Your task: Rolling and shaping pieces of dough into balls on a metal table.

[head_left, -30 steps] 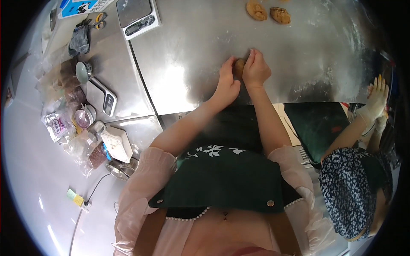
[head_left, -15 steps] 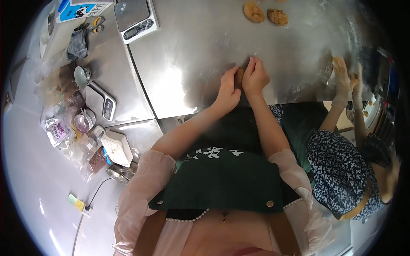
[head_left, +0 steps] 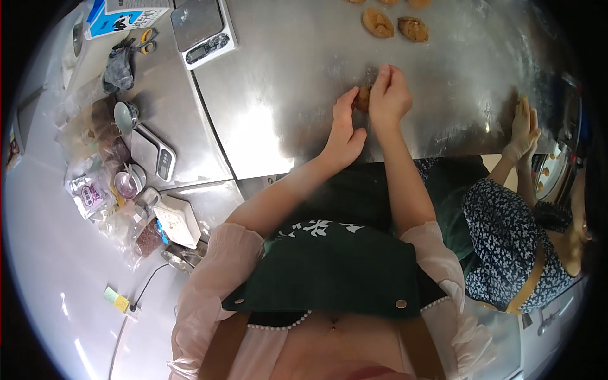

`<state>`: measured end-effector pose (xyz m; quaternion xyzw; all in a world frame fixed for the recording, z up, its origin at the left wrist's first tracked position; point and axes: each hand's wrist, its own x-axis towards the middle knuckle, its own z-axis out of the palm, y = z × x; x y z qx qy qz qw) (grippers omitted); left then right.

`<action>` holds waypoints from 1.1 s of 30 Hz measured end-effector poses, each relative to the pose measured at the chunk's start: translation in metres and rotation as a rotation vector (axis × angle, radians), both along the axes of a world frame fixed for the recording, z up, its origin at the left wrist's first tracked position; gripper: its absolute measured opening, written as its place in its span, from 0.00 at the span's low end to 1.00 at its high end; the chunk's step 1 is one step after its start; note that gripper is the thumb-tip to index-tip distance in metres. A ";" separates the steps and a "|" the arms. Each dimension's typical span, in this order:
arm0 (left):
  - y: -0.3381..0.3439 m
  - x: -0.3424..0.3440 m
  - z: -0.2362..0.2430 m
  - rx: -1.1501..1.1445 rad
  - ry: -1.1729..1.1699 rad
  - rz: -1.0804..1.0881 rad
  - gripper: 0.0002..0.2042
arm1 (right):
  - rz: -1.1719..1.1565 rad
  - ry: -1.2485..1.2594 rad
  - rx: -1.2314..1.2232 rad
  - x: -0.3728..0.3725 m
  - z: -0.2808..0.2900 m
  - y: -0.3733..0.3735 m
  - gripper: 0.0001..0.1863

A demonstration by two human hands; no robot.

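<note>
A small brown piece of dough [head_left: 362, 99] is at the steel table's surface between my two hands. My left hand [head_left: 344, 132] curves its fingers against the left side of the piece, with the thumb lower down and apart. From the other side my right hand [head_left: 389, 101] is closed at it, fingers bent together and partly covering it. Farther back on the table lie flattened brown dough pieces, one oval [head_left: 378, 23] and one rougher [head_left: 413, 29], with more cut off by the upper edge.
At left stand two scales, one far [head_left: 204, 31] and one nearer [head_left: 154, 154], beside a small bowl [head_left: 125, 116], scissors [head_left: 147, 41], a carton [head_left: 123, 16], bags and a white tub [head_left: 178, 221]. At right, a co-worker's gloved hands [head_left: 522, 134] press together over the table edge.
My right hand has moved slightly right and away from my left, with more of the dough showing between them. The co-worker's hands have come together.
</note>
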<state>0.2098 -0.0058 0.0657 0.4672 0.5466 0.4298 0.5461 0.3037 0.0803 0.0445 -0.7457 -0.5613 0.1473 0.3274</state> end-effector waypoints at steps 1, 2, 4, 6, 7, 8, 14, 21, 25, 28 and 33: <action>0.001 0.000 0.000 0.005 -0.009 -0.001 0.37 | 0.042 -0.049 -0.020 -0.003 -0.002 0.000 0.11; 0.001 0.000 -0.003 0.005 -0.010 -0.006 0.37 | 0.085 -0.097 -0.041 -0.004 -0.005 0.000 0.10; -0.001 -0.001 -0.011 -0.007 0.018 0.021 0.37 | 0.076 -0.119 -0.022 -0.001 -0.019 -0.003 0.10; 0.008 -0.005 -0.025 -0.013 0.099 0.022 0.36 | 0.066 -0.143 -0.002 0.002 -0.031 -0.004 0.09; 0.012 -0.006 -0.028 -0.018 0.181 0.032 0.35 | 0.089 -0.161 0.018 0.001 -0.033 -0.002 0.09; 0.015 -0.009 -0.029 -0.017 0.181 0.033 0.35 | 0.110 -0.180 0.039 0.001 -0.034 -0.002 0.09; 0.002 -0.002 -0.009 -0.013 0.137 -0.007 0.33 | -0.024 0.039 -0.018 -0.005 -0.011 -0.011 0.10; 0.001 0.000 -0.025 -0.051 0.276 0.058 0.33 | 0.073 -0.139 0.038 0.004 -0.040 -0.025 0.11; 0.003 -0.003 -0.018 -0.076 0.190 -0.045 0.33 | 0.041 -0.123 -0.020 0.003 -0.033 -0.028 0.11; -0.012 0.001 -0.011 0.011 0.199 -0.050 0.33 | 0.017 -0.046 -0.024 0.000 -0.019 -0.034 0.11; -0.023 0.006 -0.016 -0.017 0.216 -0.014 0.34 | -0.042 -0.050 -0.082 0.011 -0.038 -0.056 0.11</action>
